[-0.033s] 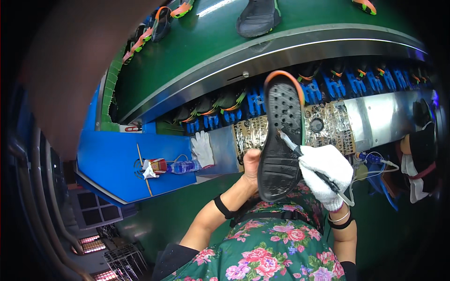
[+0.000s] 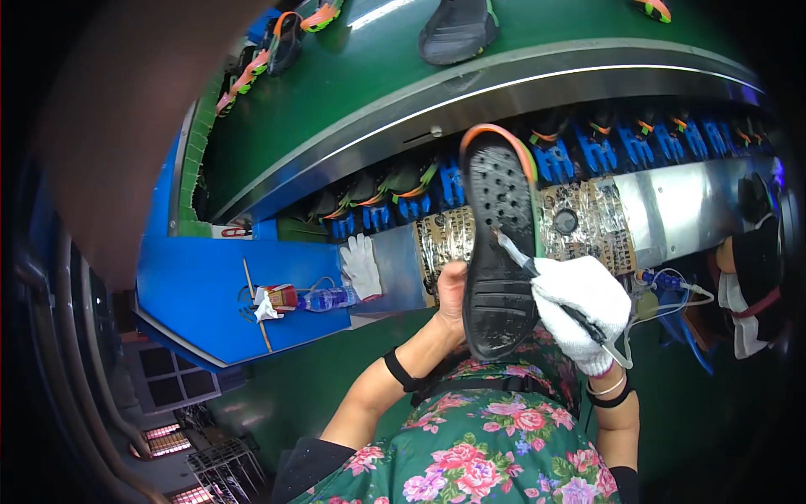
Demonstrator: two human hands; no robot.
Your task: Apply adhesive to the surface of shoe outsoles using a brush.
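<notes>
My bare left hand [image 2: 451, 294] grips the side of a black shoe sole [image 2: 497, 284], thumb along its left edge. The sole stands nearly upright, with an orange rim at its top, a green edge on the right and a patch of holes in the upper half. In a white knitted glove, my right hand [image 2: 585, 307] is closed round a thin black brush [image 2: 514, 250] with a clear tube [image 2: 625, 351] trailing from its end. The bristles are at the middle of the sole, just below the holes. My left fingers are hidden behind the sole.
Beyond a metal edge runs a green conveyor belt [image 2: 369, 76] carrying another sole [image 2: 457, 34]. Below it, blue racks [image 2: 600, 155] hold several shoe parts. A white glove [image 2: 361, 265], a plastic bottle [image 2: 327, 299] and a blue table [image 2: 189, 286] are at left. Another person's arm [image 2: 725, 256] shows at right.
The sole's top has shifted slightly left, and the brush with my right hand has moved a little left with it. Both grips stay the same.
</notes>
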